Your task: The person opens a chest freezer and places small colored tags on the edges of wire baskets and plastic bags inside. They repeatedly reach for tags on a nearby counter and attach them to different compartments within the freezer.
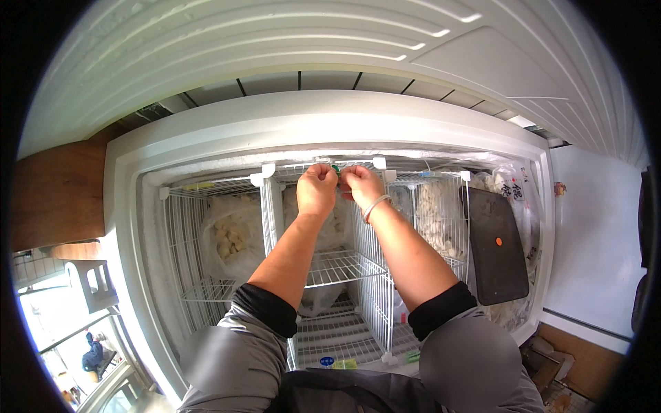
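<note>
Both arms reach into an open chest freezer, to the back edge of its white wire racks. My left hand pinches a small green piece between thumb and fingers. From the other side, the fingertips of my right hand close on the same piece; a bracelet circles that wrist. What the green piece is, and whether it is fastened to the wire, cannot be made out. Below the hands, a clear plastic bag sits in the middle compartment, partly hidden by my left forearm.
A bag of pale food pieces lies in the left compartment, and another bag fills the right one. A dark flat tray leans beyond it. Frost coats the walls. The raised lid overhangs the back.
</note>
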`<state>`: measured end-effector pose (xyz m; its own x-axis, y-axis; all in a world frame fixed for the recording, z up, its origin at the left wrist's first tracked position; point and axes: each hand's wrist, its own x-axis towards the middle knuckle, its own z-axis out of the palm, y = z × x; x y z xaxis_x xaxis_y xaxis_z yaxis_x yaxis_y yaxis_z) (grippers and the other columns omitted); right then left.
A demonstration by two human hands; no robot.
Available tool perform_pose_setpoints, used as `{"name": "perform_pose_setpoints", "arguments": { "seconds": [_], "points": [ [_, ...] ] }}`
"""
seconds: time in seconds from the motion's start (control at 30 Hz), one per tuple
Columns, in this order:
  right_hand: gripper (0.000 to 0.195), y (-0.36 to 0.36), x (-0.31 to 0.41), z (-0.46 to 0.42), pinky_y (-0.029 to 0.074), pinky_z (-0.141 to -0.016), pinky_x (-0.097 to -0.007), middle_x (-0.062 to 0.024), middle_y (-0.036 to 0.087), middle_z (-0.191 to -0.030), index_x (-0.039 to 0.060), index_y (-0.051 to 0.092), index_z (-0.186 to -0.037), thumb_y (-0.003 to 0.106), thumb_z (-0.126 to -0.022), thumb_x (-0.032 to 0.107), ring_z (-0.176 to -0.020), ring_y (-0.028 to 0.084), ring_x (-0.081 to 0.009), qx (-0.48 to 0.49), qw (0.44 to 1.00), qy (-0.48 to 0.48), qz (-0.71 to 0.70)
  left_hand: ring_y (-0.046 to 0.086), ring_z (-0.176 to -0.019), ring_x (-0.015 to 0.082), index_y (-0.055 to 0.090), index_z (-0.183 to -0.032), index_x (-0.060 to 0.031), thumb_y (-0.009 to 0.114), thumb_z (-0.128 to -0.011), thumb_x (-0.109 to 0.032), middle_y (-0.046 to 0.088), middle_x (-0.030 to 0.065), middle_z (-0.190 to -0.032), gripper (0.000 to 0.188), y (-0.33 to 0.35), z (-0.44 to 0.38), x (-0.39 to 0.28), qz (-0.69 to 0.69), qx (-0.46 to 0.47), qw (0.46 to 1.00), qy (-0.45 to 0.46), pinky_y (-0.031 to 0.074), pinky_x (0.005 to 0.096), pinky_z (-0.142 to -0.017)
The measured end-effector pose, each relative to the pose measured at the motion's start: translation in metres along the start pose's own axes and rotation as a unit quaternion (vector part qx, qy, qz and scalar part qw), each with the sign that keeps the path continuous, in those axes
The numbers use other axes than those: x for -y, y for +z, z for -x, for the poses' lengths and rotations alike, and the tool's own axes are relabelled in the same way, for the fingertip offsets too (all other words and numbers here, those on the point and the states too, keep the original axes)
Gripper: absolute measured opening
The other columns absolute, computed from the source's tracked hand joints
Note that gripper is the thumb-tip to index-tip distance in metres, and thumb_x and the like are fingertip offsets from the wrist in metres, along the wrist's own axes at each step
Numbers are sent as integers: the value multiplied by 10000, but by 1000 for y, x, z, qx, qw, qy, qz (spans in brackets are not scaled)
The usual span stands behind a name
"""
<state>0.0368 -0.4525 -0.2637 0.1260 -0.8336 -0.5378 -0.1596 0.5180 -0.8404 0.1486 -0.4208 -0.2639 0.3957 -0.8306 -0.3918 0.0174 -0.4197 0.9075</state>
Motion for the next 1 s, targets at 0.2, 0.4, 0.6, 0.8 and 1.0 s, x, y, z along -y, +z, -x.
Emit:
{"name": "perform_pose_setpoints", "arguments": {
  "seconds": [0.2,0.4,0.6,0.8,1.0],
  "points": [
    [229,9,-15,-1,471,-641,-248,-67,666,-841,-8,618,-979,663,-798,125,-733,593,-108,-12,988,-131,79,593,-628,151,643,-843,3,597,-787,-175,646,83,-714,192,-1,5,-6,-19,-17,999,41,484,294,-620],
    [120,9,-7,13,484,-591,-371,-156,636,-705,54,617,-864,596,-816,163,-666,633,-306,-164,909,-245,295,518,-501,140,628,-865,15,574,-815,-162,582,46,-634,192,-4,0,-24,159,31,970,-181,432,269,-484],
    [173,11,-3,24,467,-597,-452,-162,623,-739,74,551,-786,556,-817,244,-695,603,-365,-154,895,-220,356,456,-521,65,604,-821,-38,642,-833,-187,546,-20,-627,154,19,13,-19,165,-10,986,-16,388,227,-458],
    [155,6,-2,20,470,-612,-458,-163,628,-748,68,551,-790,541,-822,219,-702,605,-366,-170,884,-225,372,409,-485,66,567,-774,-81,623,-847,-188,478,-43,-592,141,15,3,-28,231,31,952,-197,355,231,-430],
    [169,8,-3,15,466,-619,-464,-193,620,-736,48,554,-792,535,-823,213,-698,595,-387,-122,925,-190,305,378,-467,56,529,-738,-122,623,-857,-229,448,-54,-580,186,7,8,-24,228,119,955,-145,321,227,-414]
  ]
}}
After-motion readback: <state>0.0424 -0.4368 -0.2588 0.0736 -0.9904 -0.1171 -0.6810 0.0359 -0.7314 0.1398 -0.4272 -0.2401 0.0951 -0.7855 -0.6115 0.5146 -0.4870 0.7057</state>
